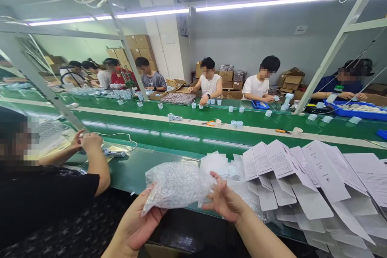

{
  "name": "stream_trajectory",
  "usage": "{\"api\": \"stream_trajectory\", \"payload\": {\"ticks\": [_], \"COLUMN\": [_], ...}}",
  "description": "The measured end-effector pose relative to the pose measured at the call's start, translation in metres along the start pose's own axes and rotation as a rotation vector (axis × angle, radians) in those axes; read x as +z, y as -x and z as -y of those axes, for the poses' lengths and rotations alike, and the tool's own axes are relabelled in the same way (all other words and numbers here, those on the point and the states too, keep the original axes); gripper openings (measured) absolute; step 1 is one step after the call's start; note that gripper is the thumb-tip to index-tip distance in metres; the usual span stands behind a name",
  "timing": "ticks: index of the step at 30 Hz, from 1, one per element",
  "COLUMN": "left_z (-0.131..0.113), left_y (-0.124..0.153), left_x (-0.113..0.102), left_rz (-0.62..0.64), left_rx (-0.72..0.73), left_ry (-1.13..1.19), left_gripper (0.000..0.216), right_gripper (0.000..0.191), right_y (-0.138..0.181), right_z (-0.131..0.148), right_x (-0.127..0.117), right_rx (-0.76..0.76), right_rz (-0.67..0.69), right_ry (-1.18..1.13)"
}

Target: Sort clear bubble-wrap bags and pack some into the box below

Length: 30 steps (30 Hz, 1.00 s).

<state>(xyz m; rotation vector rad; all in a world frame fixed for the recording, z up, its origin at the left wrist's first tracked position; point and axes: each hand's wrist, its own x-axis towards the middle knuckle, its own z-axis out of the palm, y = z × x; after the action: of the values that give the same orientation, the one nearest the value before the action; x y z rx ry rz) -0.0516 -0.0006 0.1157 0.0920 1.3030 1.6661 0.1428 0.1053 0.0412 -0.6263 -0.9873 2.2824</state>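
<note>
Between my fingers [216,185] sits a bubble-wrap bag [177,183], pinched at its right end by my right hand [225,201] and cupped from below by my left hand [137,223], both closed on it at the near table [130,173] edge. Just right lie fanned paper leaflets [302,169]. Left, a co-worker's hands [84,141] touch a cable [121,135].

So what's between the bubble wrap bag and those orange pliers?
In the head view, a pile of clear bags and a green belt lie between bubble wrap bag and pliers.
</note>
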Motion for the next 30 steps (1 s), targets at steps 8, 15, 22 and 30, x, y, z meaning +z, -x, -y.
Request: {"api": "stream_trajectory", "payload": {"ticks": [8, 15, 22, 30], "left_z": [0.034, 0.014, -0.014, 0.013], "left_y": [-0.007, -0.005, -0.021, -0.020], "left_x": [-0.020, -0.070, -0.030, 0.034], "left_rz": [-0.025, 0.355, 0.038, 0.150], "left_rx": [0.125, 0.179, 0.404, 0.378], "left_ry": [-0.149, -0.814, -0.567, -0.543], "left_gripper": [0.038, 0.035, 0.055, 0.047], "right_gripper": [0.042, 0.059, 0.039, 0.047], "right_y": [-0.011, -0.013, -0.015, -0.026], "right_z": [-0.015, 0.010, 0.006, 0.014], "right_x": [0.026, 0.009, 0.026, 0.051], "right_rx": [-0.067, -0.288, -0.299, -0.233], "right_rz": [-0.415, -0.388, -0.152, -0.116], "right_ry": [-0.335, -0.151, 0.355, 0.052]}}
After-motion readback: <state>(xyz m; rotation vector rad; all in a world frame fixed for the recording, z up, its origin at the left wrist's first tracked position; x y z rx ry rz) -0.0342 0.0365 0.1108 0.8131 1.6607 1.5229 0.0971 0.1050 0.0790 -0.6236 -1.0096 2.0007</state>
